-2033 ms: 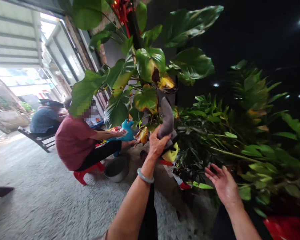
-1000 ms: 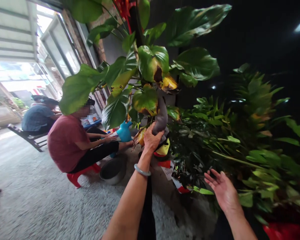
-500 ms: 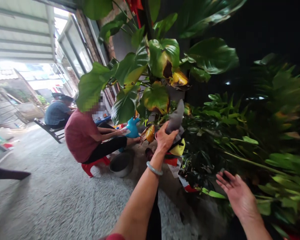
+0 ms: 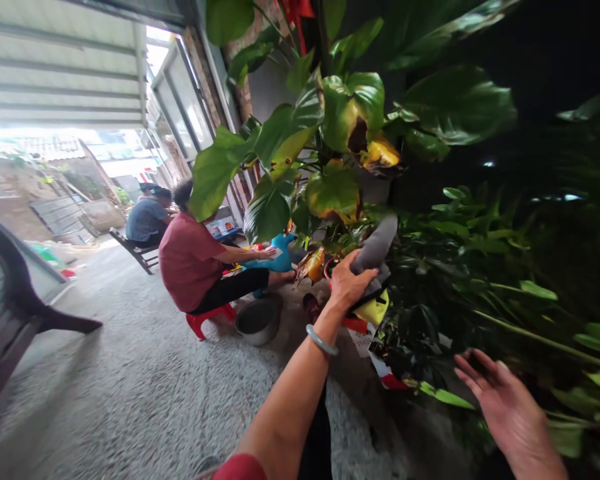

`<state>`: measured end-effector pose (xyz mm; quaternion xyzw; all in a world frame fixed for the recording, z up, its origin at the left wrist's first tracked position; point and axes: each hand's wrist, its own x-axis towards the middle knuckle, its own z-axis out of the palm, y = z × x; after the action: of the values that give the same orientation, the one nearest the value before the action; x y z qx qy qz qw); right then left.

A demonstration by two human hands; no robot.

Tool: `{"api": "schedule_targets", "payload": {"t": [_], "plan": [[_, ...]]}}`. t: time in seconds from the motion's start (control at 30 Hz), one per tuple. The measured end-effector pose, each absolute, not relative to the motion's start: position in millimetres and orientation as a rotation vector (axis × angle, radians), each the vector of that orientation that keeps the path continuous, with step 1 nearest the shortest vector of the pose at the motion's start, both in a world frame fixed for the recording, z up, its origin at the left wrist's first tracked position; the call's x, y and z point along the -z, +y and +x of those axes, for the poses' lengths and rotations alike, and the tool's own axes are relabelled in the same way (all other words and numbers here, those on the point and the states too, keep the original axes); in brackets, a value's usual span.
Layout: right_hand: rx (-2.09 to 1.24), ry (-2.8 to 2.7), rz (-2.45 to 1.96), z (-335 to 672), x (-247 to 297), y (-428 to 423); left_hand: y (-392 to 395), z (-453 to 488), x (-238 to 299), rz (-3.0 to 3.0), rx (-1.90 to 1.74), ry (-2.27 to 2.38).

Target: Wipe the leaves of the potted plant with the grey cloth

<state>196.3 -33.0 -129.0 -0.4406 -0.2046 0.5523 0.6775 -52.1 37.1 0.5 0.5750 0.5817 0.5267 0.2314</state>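
Observation:
My left hand (image 4: 353,283), with a pale bangle (image 4: 321,340) on its wrist, is closed around a soft grey cloth (image 4: 375,250). One end of the cloth sticks up past my fingers and looks blurred. Just below it is something yellow (image 4: 373,308), partly hidden. Big green leaves with yellow and brown patches, such as this leaf (image 4: 333,190), hang above that hand. To the lower right, my right hand (image 4: 510,400) is open, palm up and fingers loosely stretched, beside the low dark foliage (image 4: 410,340). Its fingertips look dark.
A person in a red shirt (image 4: 190,257) sits on a red stool (image 4: 210,320), a hand on a blue animal-shaped object (image 4: 280,253). A grey basin (image 4: 257,321) stands behind my left forearm. Farther back, people sit by a chair (image 4: 137,252). Another dark chair (image 4: 25,307) is at left.
My view has turned left, so most things sit farther right and the left chair shows more. My left hand still grips the grey cloth, whose upper end has tipped right. The right hand stays open.

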Motion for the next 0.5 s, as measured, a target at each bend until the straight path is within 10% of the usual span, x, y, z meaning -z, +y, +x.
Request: {"api": "schedule_targets", "payload": {"t": [0.27,0.5], "plan": [[-1.3,-0.503,-1.105,187,132,-34,-4,-39,51,1.662,-0.608,1.545],[-1.285,-0.414,-1.002,183,120,-35,16,-56,-8,1.496,-1.437,1.622]]}}
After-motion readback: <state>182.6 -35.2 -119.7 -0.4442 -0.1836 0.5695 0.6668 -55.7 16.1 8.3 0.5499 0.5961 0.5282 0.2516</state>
